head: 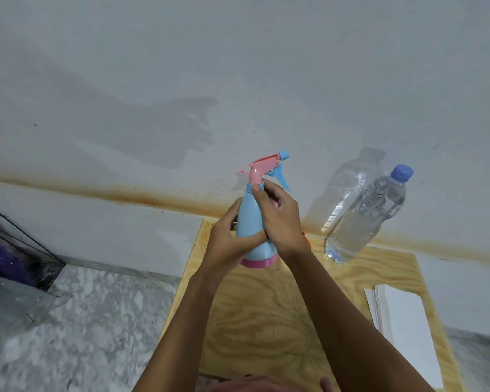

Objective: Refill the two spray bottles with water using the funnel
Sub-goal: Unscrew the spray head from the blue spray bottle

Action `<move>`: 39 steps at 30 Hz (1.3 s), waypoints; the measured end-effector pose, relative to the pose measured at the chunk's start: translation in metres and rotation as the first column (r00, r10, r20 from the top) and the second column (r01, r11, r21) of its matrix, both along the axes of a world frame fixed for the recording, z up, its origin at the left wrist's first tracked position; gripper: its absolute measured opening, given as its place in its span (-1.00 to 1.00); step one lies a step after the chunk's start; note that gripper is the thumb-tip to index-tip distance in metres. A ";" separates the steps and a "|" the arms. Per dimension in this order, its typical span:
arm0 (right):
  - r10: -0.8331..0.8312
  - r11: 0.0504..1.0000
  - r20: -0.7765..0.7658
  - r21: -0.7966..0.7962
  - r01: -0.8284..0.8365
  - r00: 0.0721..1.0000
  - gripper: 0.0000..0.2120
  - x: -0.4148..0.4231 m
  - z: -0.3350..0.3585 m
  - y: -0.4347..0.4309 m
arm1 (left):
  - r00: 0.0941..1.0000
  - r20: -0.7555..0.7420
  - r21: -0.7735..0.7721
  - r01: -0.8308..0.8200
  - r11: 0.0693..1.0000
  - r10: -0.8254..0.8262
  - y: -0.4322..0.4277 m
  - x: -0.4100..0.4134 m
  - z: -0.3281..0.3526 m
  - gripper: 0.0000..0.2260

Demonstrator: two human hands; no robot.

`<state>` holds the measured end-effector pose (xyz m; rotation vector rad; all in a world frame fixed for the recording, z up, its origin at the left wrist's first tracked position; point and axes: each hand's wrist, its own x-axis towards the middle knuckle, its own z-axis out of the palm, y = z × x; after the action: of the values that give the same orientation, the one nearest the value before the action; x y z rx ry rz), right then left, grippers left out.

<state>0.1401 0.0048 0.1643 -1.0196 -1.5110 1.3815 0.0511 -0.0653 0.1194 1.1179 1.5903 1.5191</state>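
A light blue spray bottle (249, 219) with a pink base and a pink and blue trigger head is held upright above the wooden board (266, 312). My left hand (227, 244) wraps the lower body of the bottle. My right hand (277, 219) grips its neck collar just under the trigger head. A clear water bottle (368, 216) with a blue cap stands to the right on the board's far edge. A small red thing (306, 239) peeks out behind my right wrist; I cannot tell what it is. No funnel or second spray bottle shows.
A stack of white paper sheets (402, 321) lies on the board's right side. A dark glass container (17, 250) sits at the far left on the marble floor (82, 321). A stained white wall (238, 80) rises right behind the board.
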 end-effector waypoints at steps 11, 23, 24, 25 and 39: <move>-0.062 0.996 0.089 0.073 0.055 0.994 -0.62 -0.002 -0.002 0.000 | 1.000 0.009 0.018 0.005 1.000 -0.005 0.000 0.004 0.001 -0.36; -0.082 0.988 0.155 0.145 0.059 0.985 -0.62 -0.001 0.001 0.001 | 1.000 0.001 0.013 -0.023 1.000 0.023 -0.003 0.005 0.001 -0.34; -0.072 0.988 0.156 0.143 0.049 0.985 -0.63 -0.001 0.001 0.001 | 1.000 -0.001 0.012 -0.025 1.000 0.025 -0.003 0.005 0.000 -0.35; -0.063 0.990 0.151 0.136 0.042 0.987 -0.63 0.000 0.001 0.001 | 1.000 -0.004 0.012 -0.028 1.000 0.028 -0.004 0.005 0.000 -0.36; -0.033 0.984 0.146 0.180 0.006 0.989 -0.75 0.006 0.001 0.001 | 0.997 -0.052 0.003 -0.052 0.999 0.052 -0.005 0.009 -0.007 -0.34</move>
<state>0.1465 0.0060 0.1656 -1.0397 -1.6970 1.1536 0.0597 -0.0701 0.1123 1.1338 1.6656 1.5364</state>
